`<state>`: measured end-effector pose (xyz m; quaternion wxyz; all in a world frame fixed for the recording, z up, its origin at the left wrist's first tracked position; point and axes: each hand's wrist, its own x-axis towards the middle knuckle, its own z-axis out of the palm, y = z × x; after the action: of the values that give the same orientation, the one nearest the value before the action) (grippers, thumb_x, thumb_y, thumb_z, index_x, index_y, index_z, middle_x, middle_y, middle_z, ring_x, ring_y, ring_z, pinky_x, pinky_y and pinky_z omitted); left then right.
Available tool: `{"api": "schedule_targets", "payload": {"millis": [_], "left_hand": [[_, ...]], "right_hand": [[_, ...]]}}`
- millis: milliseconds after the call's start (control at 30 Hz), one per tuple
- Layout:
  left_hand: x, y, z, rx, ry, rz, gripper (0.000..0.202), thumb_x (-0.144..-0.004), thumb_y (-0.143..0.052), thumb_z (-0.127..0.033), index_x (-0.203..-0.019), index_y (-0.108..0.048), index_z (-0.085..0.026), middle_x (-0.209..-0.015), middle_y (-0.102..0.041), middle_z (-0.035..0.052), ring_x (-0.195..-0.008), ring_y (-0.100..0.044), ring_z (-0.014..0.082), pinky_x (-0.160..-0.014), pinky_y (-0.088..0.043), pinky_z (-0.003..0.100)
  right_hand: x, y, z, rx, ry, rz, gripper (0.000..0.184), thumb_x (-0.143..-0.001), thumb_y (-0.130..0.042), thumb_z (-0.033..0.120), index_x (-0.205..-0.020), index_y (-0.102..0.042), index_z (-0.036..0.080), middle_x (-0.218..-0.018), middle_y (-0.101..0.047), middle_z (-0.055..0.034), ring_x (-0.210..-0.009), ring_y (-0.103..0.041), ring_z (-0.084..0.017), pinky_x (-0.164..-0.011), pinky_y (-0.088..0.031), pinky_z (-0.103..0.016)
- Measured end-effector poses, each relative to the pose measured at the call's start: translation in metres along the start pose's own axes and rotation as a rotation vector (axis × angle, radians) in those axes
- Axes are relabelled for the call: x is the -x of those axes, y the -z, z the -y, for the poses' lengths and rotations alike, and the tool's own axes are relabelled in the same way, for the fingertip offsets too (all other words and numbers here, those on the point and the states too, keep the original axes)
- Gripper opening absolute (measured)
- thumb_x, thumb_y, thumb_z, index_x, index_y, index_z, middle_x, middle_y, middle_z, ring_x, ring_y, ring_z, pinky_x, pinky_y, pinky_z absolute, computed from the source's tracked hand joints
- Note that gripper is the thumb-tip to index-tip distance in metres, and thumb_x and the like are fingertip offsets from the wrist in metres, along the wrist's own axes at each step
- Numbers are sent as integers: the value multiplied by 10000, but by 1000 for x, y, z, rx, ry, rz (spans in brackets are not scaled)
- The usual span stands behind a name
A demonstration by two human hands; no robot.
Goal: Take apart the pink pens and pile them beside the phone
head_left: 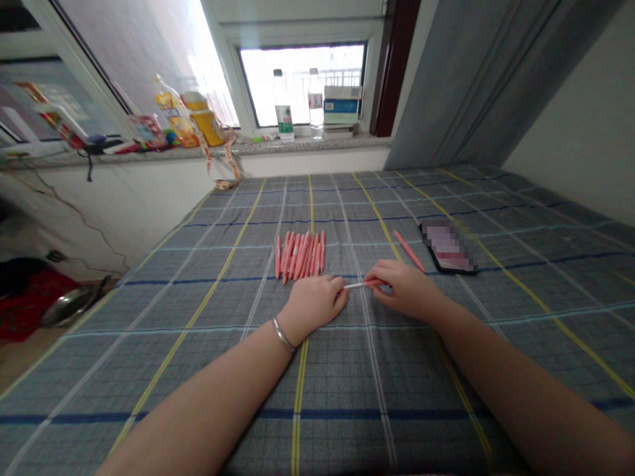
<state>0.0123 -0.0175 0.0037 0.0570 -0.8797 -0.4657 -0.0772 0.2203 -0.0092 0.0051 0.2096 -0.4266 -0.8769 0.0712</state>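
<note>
Between my hands stretches a thin white rod (354, 286), which looks like a pen refill. My left hand (317, 299), with a silver bangle at its wrist, is closed on the rod's left end. My right hand (403, 289) pinches a pink pen barrel (374, 283), and the rod's right end meets this barrel. Just beyond my left hand lies a group of several pink pens (299, 254), side by side. A single pink pen (409, 250) rests on the cloth behind my right hand. Fingers hide part of the barrel and the rod's left end.
A plaid cloth (198, 370) covers the surface. To the right lies a phone (449, 248) with a blurred screen. Along the windowsill (317, 147) stand a clear bottle (284, 109), another bottle (315, 106), stacked boxes (342, 106) and a yellow bottle (204, 122) with a strap.
</note>
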Motion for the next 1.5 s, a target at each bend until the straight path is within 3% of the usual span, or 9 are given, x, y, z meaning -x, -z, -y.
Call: {"api": "schedule_targets", "payload": {"millis": [367, 533, 733, 1000, 1500], "left_hand": [[0, 3, -1, 23, -6, -27, 369, -904, -288, -397, -838, -578, -179, -771, -610, 47, -731, -588, 174, -618, -438, 271], [-1, 3, -1, 87, -35, -90, 261, -885, -363, -351, -892, -550, -170, -844, -589, 51, -834, -549, 176, -731, -443, 289], [-3, 1, 0, 99, -107, -141, 298, -914, -306, -310, -844, -549, -151, -830, -561, 60, -832, -503, 175, -774, -420, 309], [0, 1, 0, 69, -39, -48, 378, -924, -248, -408, -941, -562, -198, -814, -593, 39, -715, -558, 142, -618, -412, 245], [1, 3, 0, 37, -46, -64, 387, -899, -291, -456, -857, -567, -188, -790, -612, 32, -704, -586, 167, -561, -396, 249]], "right_hand": [[0, -2, 1, -84, 26, 19, 226, -864, -448, 289, -977, -629, 216, -898, -620, -50, -832, -571, -160, -740, -436, -290], [-1, -6, 3, -173, 1, -48, 260, -809, -471, 194, -1059, -542, 185, -964, -618, -69, -879, -570, -174, -764, -439, -307], [1, -8, 6, -197, -33, -93, 242, -737, -468, 107, -967, -490, 179, -878, -592, -49, -769, -556, -148, -676, -427, -261], [1, -8, 8, -139, -46, -80, 166, -768, -488, 175, -931, -484, 204, -833, -614, -23, -728, -564, -143, -651, -409, -254], [1, -6, 8, -99, -43, -49, 122, -819, -483, 261, -924, -506, 203, -837, -622, -23, -739, -574, -146, -649, -404, -255]]}}
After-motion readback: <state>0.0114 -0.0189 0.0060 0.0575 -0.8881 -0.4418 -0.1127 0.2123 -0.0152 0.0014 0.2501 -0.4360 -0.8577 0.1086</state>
